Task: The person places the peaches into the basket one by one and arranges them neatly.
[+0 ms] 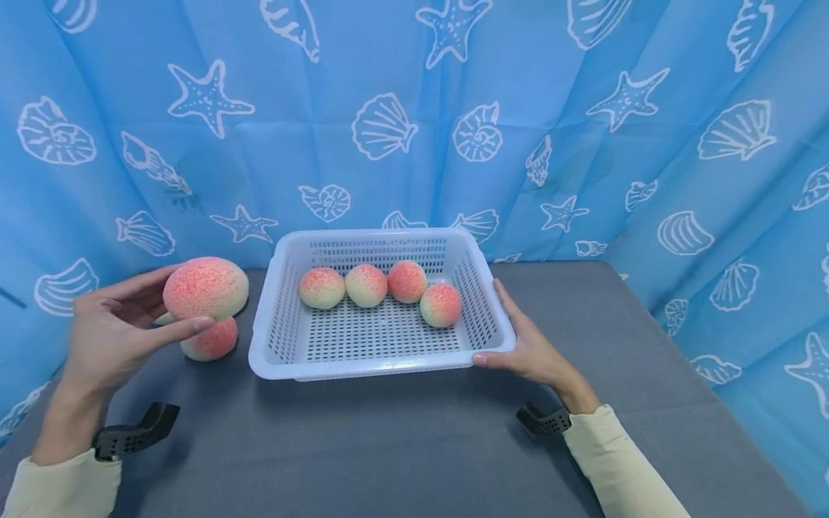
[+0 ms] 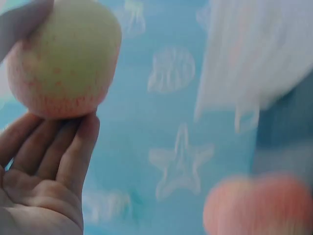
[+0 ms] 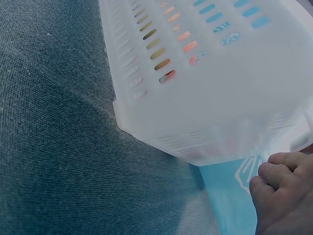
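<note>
My left hand (image 1: 106, 338) pinches a pink and pale-yellow peach (image 1: 206, 288) between thumb and fingers, raised left of the white plastic basket (image 1: 382, 368). In the left wrist view the same peach (image 2: 68, 63) sits between the thumb above and the fingertips below. Just beneath it, another peach (image 1: 210, 344) lies on the table, with more partly hidden behind the held one. Several peaches (image 1: 366, 285) rest inside the basket, mostly toward its back. My right hand (image 1: 534, 352) grips the basket's right rim near the front corner, its thumb over the front edge.
A dark grey cloth (image 1: 388, 446) covers the table. Behind it and along the right hangs a blue curtain (image 1: 311, 129) with white shells and starfish, close behind the basket's back edge. Each wrist wears a black band (image 1: 132, 435).
</note>
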Demonstrator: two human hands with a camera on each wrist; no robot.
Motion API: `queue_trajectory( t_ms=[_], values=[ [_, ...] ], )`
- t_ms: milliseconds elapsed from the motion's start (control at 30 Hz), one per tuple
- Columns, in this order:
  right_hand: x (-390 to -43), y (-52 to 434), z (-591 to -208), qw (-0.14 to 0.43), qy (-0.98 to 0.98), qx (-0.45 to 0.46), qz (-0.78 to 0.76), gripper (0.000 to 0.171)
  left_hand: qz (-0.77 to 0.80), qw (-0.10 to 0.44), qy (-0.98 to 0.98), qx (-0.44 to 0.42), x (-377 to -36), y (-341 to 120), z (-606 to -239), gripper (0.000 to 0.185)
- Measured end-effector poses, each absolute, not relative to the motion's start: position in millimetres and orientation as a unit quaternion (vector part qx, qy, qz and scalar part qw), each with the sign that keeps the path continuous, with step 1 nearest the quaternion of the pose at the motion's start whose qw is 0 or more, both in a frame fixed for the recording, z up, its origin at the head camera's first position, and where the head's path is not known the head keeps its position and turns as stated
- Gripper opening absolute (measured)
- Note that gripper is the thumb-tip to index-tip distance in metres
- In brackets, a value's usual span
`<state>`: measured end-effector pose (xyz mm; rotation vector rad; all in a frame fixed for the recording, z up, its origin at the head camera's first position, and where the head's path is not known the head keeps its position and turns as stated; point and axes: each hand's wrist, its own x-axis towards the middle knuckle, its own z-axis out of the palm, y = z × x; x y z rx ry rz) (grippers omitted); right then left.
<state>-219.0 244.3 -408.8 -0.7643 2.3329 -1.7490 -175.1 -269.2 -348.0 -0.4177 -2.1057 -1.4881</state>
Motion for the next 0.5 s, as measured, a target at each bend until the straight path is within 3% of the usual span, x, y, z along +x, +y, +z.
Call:
queue_trajectory(
  t_ms=[167,500],
  values=[
    [-219.1,242.5,-409.9,0.067,0.766,-0.255,-0.586,0.127,-0.602,0.188,-0.754,-0.18,-183.3,-233.7,-335.1,0.069],
    [-218.2,242.0,-408.3,0.063,0.778,-0.241,-0.576,0.128,-0.602,-0.013,-0.772,-0.203,-224.1,-150.0,-309.0,0.067]
  ],
)
